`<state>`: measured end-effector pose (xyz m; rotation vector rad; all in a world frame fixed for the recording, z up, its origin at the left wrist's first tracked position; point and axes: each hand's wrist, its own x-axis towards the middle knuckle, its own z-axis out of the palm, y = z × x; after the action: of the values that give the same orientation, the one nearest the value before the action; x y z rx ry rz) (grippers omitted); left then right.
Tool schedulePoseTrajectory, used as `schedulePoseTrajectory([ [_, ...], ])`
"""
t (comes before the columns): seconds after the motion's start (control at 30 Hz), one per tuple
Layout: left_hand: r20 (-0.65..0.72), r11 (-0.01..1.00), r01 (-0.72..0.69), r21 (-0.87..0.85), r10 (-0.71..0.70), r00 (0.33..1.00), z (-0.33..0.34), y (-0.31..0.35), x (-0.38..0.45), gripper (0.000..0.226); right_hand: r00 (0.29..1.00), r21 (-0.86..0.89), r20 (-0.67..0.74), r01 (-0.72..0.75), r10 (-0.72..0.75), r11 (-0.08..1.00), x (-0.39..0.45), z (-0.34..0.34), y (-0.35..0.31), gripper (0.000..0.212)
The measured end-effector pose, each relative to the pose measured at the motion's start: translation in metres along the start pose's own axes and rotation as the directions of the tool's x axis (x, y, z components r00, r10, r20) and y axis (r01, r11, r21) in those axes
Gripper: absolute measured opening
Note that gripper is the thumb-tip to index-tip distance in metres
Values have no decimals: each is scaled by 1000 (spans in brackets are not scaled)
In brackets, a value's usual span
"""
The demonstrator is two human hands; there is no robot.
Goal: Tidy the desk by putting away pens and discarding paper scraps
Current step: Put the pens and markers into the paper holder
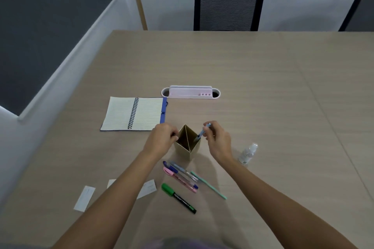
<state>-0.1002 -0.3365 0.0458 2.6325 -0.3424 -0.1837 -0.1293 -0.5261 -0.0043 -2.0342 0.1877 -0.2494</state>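
Pen holder (187, 144), blue pen (203, 132) tip inside, right hand (217, 140) pinching it, left hand (162, 139) gripping rim.

Green marker (179, 198): light print runs along its black barrel, at 6 o'clock from the pen holder; too small to read.
Small bottle (248, 153): a pale label at 3 o'clock from the holder; no letters can be made out.
Paper slips (84, 198): faint grey marks at 7 o'clock; illegible.
Notebook (133, 113): ruled lines only, no writing legible.
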Motion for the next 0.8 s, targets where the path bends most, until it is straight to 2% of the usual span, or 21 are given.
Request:
schedulePoseTrajectory([
  [0.07,-10,999,22,-45,-23,1000,3,-4,3,20,998,-61,53,22,-19,998,2,8,6,11],
  [0.17,2,956,111,-273,-115,993,7,-19,-2,44,992,-126,128,11,5,992,4,13,15,17],
  [0.23,-3,864,264,-428,-294,956,15,-37,-9,57,987,-118,154,-22,40,993,-1,12,22,33],
  [0.27,19,812,360,-460,-396,918,22,-47,-13,55,985,-96,155,-62,77,993,-7,11,27,43],
  [0.3,64,772,455,-443,-478,876,31,-55,-17,50,980,-77,155,-115,126,990,-15,10,34,50],
  [0.37,208,739,602,-301,-566,798,55,-65,-28,36,959,-127,191,-186,208,974,-36,12,50,46],
  [0.4,264,740,633,-227,-578,772,67,-66,-33,31,938,-218,248,-188,241,958,-47,13,58,40],
  [0.47,291,740,658,-138,-605,741,86,-62,-41,28,865,-435,405,-104,297,895,-67,16,69,37],
  [0.53,269,718,678,-159,-629,730,97,-59,-45,29,804,-542,501,4,320,840,-79,17,74,37],
  [0.7,286,583,748,-317,-693,662,103,-65,-51,22,810,-607,509,100,289,789,-84,8,78,25],
  [0.73,300,560,752,-349,-693,655,102,-68,-52,21,813,-613,502,96,293,784,-83,5,79,24],
  [0.8,328,494,746,-447,-684,651,96,-69,-56,21,849,-568,425,-20,315,823,-80,-4,79,19],
])
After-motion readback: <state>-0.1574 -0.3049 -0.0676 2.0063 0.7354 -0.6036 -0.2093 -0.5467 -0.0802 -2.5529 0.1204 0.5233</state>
